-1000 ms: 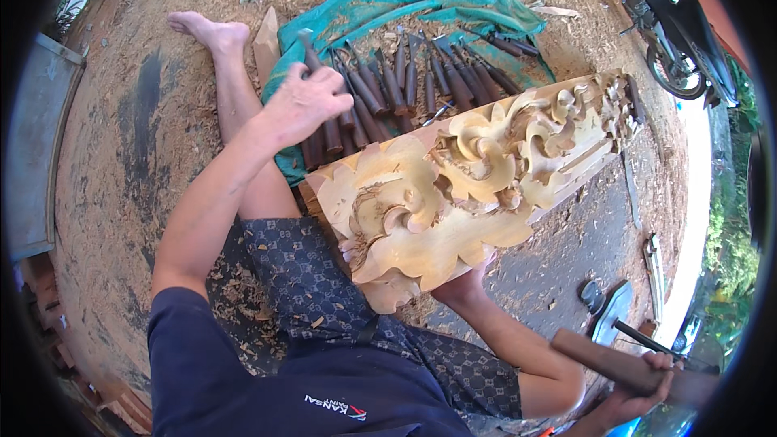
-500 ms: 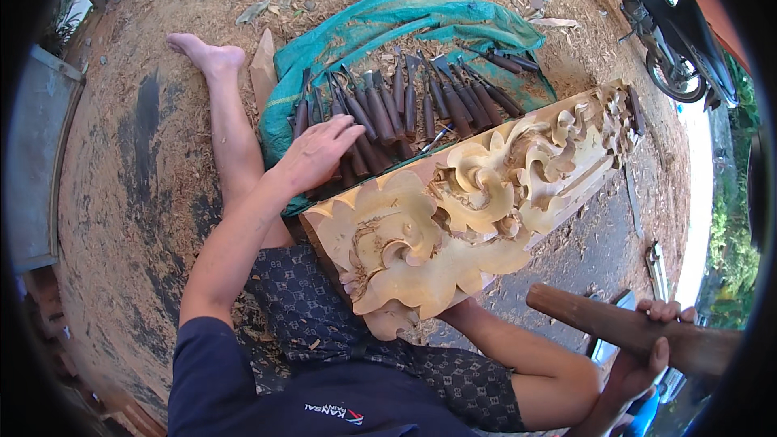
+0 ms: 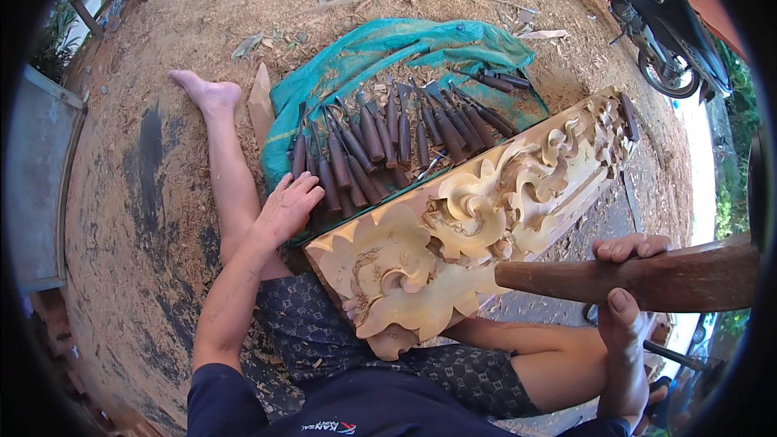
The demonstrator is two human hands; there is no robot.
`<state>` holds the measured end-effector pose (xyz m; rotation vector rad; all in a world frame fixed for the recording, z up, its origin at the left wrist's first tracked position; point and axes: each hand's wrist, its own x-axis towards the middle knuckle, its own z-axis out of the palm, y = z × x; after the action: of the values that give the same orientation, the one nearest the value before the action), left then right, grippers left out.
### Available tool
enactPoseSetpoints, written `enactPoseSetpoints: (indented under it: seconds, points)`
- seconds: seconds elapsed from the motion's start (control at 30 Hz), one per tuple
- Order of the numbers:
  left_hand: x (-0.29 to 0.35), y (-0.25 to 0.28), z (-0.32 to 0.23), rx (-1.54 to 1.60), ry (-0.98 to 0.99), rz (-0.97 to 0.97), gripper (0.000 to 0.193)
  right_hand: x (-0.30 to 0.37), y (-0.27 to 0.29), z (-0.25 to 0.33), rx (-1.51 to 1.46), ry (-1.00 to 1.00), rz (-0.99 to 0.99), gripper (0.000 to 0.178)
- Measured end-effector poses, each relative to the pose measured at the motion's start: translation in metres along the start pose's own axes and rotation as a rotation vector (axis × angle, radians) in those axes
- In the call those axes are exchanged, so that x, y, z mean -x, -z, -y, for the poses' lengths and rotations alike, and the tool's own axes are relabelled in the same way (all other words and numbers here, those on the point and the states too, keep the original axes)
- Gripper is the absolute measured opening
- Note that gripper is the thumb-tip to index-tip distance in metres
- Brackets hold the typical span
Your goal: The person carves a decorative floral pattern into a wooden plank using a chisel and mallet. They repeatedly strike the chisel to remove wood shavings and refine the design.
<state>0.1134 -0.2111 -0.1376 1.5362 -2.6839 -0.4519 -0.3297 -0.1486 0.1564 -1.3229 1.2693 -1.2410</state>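
Observation:
My left hand rests at the near left end of a row of wood-handled chisels, fingers stretched over the handles and apparently holding none. The chisels lie side by side on a green woven sack, blades mostly pointing away from me. My right hand grips a dark wooden mallet, thumb below and fingertips over the top. Its narrow end points left, above the near edge of a carved wooden panel. That panel, pale and cut with scrolling leaf shapes, slants from my lap up to the far right.
Wood chips and shavings cover the ground. A pen lies between the chisels and the panel. At the far right stands a motorbike; a grey metal panel is at the left. My bare left leg stretches out beside the sack.
My left hand has come down and nearer to me, onto the leftmost chisel handles. My right hand has raised the mallet up and to the left, toward the carved panel.

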Motion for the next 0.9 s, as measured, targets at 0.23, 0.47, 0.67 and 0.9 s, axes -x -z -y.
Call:
enactPoseSetpoints:
  seconds: [0.23,0.47,0.67,0.9]
  points:
    - [-0.066,0.028,-0.022,0.266,-0.189,-0.308,0.017,-0.019,0.008,-0.016,0.019,-0.179,0.171,0.066]
    - [-0.214,-0.009,-0.068,-0.042,-0.489,0.03,0.018,-0.021,0.018,-0.019,0.093,-0.241,0.259,0.069]
    - [-0.249,-0.025,-0.09,-0.352,-0.545,0.252,0.021,-0.009,0.02,-0.019,0.317,-0.159,0.226,0.076]
    - [-0.21,0.04,-0.08,0.223,-0.594,-0.54,0.017,-0.005,0.005,-0.001,0.697,-0.05,0.141,0.077]
